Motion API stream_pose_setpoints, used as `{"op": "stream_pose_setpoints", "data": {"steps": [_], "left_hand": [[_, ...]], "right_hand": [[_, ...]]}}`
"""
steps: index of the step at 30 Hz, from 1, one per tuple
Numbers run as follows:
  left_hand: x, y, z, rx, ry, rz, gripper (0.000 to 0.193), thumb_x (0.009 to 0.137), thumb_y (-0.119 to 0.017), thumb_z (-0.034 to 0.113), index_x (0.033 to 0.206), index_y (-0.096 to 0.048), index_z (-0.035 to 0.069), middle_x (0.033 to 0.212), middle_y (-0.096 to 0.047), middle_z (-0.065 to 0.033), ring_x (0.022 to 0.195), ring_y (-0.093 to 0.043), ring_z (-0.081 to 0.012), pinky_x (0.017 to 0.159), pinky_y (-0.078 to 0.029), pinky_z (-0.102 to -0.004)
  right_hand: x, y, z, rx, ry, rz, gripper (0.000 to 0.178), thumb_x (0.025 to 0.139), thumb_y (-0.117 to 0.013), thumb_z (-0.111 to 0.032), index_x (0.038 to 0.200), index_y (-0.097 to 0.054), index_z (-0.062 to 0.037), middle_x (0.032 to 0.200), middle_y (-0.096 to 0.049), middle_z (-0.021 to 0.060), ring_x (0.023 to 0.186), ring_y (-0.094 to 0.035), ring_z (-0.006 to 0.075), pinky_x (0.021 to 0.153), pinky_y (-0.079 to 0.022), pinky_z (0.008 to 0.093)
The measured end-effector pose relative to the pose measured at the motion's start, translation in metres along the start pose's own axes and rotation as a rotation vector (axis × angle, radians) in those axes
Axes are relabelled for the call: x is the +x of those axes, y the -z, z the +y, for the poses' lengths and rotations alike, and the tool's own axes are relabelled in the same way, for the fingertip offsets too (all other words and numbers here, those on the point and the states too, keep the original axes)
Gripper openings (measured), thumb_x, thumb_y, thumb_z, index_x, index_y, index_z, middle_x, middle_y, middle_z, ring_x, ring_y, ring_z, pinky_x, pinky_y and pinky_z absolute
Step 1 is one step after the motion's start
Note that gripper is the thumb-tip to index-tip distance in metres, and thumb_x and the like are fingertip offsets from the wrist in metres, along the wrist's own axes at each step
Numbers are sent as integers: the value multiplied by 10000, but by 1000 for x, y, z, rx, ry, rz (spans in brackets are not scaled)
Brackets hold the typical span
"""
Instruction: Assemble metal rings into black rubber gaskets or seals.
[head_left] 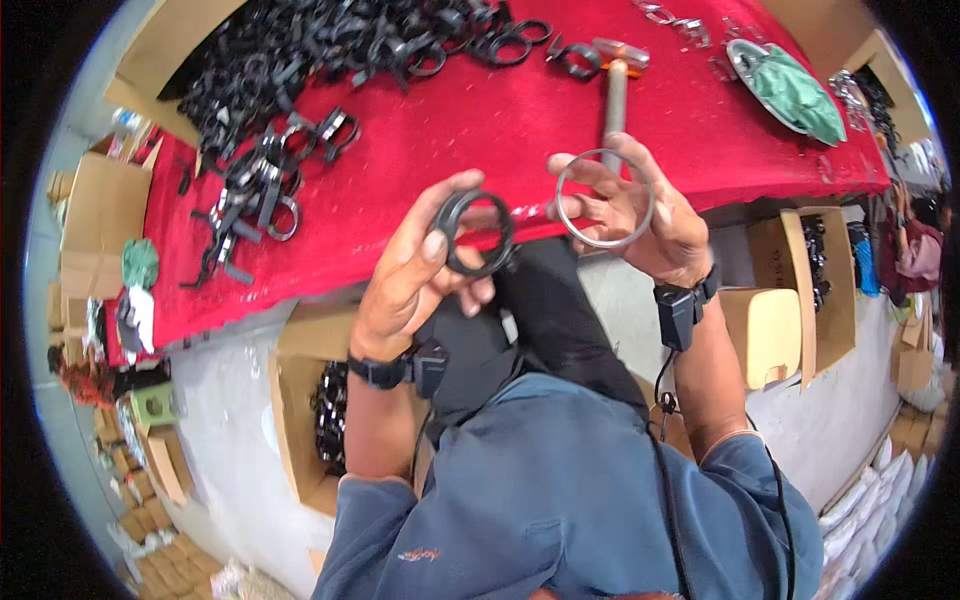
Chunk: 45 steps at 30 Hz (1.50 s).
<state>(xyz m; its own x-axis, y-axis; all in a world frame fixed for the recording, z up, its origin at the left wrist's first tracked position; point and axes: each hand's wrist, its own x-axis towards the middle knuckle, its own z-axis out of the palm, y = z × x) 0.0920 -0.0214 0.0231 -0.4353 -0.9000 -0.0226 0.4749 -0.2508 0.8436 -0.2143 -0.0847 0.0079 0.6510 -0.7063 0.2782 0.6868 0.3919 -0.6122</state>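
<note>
My left hand (412, 262) grips a black ring-shaped part (447, 228) between thumb and fingers, in front of the table's near edge. Level with it, my right hand (650, 215) holds a thin grey metal ring (590, 243) upright, its fingers behind and around the rim. The two rings are apart, with a small gap between them. Beyond my right hand a hammer (616, 100) with a grey handle lies on the red cloth. A single black ring clamp (578, 62) rests beside the hammer's head.
On the red-covered table (420, 140) a big heap of black ring parts (300, 60) spills from a cardboard box, with a smaller cluster (262, 190) nearer. A tray with green cloth (795, 95) sits far right. Open cardboard boxes (290, 430) stand below at either side of my legs.
</note>
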Motion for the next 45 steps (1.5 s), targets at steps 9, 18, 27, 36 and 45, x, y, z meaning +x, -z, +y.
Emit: {"op": "stream_pose_setpoints", "data": {"steps": [9, 18, 27, 36, 45], "left_hand": [[-27, -4, -3, -70, -115, -5, 938, 981, -793, 292, 1688, -223, 55, 1492, -543, -281, 963, -779, -307, 734, -664, -345], [-32, -9, -8, 333, -205, 118, 1003, 862, -937, 301, 1652, -379, 36, 1500, -583, -150, 1314, -632, -234, 1031, -555, -344], [-31, -17, -17, 465, -288, 142, 985, 793, -973, 278, 1606, -475, 31, 1491, -602, -144, 1397, -584, -264, 1214, -450, -426], [-33, -17, -10, 859, -336, 136, 972, 719, -986, 282, 1559, -553, 54, 1442, -637, -147, 1373, -607, -304, 1186, -464, -427], [-36, -26, 0, 987, -356, 129, 945, 695, -982, 376, 1503, -619, 49, 1436, -669, -157, 1352, -632, -309, 1165, -473, -423]], "right_hand": [[-3, -47, 25, -332, -30, 95, 1054, 842, -933, -292, 1680, -334, -69, 1614, -454, 286, 1331, -636, 328, 1009, -614, 397], [-8, -70, 39, -562, 5, 269, 961, 862, -926, -382, 1585, -443, 27, 1464, -603, 222, 1297, -650, 305, 1078, -568, 442], [-12, -78, 51, -683, 12, 278, 855, 898, -903, -259, 1566, -465, 44, 1500, -571, 206, 1341, -620, 318, 1134, -543, 476], [-18, -78, 70, -971, 83, 291, 823, 859, -917, -267, 1553, -532, -50, 1544, -545, 153, 1442, -549, 298, 1138, -542, 464], [-16, -78, 71, -1070, 124, 265, 828, 858, -914, -283, 1555, -531, -53, 1554, -539, 174, 1453, -542, 313, 1141, -546, 465]]}}
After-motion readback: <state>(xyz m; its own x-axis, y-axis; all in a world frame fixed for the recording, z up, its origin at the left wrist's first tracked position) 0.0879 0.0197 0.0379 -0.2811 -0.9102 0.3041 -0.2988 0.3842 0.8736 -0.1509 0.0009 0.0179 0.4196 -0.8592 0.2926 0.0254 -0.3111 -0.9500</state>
